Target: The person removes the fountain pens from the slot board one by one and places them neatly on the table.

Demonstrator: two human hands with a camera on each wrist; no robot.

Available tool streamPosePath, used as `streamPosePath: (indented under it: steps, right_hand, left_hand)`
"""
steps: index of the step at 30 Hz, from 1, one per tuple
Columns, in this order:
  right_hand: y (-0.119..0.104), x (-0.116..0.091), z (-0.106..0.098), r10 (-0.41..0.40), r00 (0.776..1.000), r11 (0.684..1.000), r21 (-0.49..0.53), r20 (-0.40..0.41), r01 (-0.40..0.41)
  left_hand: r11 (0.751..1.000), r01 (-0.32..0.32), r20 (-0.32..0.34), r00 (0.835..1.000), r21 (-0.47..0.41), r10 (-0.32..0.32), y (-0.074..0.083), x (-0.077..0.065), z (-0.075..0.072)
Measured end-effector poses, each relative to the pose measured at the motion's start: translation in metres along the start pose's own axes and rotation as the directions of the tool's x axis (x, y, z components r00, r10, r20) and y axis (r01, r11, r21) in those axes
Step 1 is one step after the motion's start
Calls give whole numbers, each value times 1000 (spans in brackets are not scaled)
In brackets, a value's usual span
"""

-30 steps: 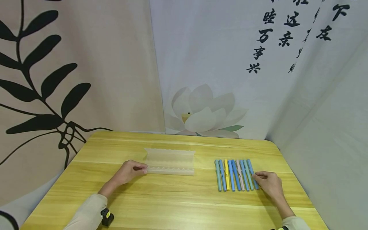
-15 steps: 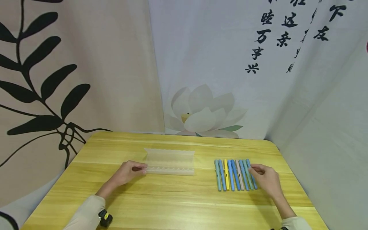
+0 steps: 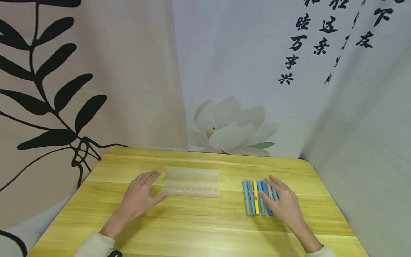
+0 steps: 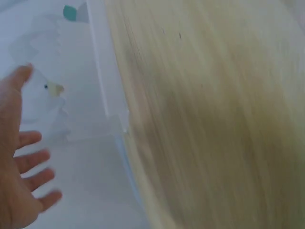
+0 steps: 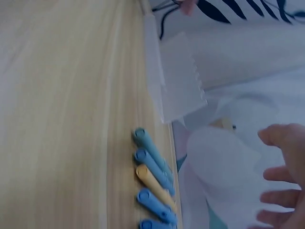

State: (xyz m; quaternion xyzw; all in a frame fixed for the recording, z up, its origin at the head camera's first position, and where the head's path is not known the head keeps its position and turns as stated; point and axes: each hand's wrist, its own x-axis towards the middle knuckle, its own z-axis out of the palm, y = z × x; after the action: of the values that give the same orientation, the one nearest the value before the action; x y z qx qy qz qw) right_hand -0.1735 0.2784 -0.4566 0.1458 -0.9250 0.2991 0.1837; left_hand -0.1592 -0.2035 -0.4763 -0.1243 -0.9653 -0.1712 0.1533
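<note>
A clear plastic pen case [image 3: 192,182] with a notched edge lies opened out on the table. My left hand [image 3: 140,194] is beside its left end, fingers spread, thumb tip near the case's front corner. To the right, a row of capped pens in green, blue, yellow and grey lies side by side, the yellow pen [image 3: 255,198] among them. Over the right part of that row hovers my right hand [image 3: 284,201], fingers spread, hiding several pens. In the right wrist view a green pen [image 5: 151,150] heads the row, and the right hand [image 5: 288,176] holds nothing.
The wooden table [image 3: 192,228] ends at a printed curtain [image 3: 231,71] hanging behind it. Another pale curtain [image 3: 369,142] hangs along the right side.
My left hand has let go of the case's left end and spread its fingers. My right hand has left the rightmost pen and moved left above the row, fingers spreading.
</note>
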Motion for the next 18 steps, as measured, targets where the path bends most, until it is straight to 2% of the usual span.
streamPosePath:
  steps: [2, 4, 10, 13, 18]
  right_hand:
    - [-6, -1, 5, -47, 999, 997, -62, 2, 47]
    - [-12, -2, 9, -81, 997, 987, -136, 15, 82]
    - [-18, -15, 23, -85, 990, 927, -356, 110, 119]
    - [-17, -23, 29, -52, 987, 911, -397, 153, 110]
    - [-15, -29, 35, -23, 985, 909, -407, 171, 92]
  left_hand:
    - [997, -25, -4, 1000, 68, 25, 9, -2, 0]
    - [994, -31, 25, 999, 109, 28, 18, -6, 1]
    - [993, -25, 119, 993, 114, 12, 46, -23, 10]
    - [994, -26, 137, 990, 104, 11, 53, -31, 15]
    - [994, -13, 127, 992, 112, -1, 51, -35, 19]
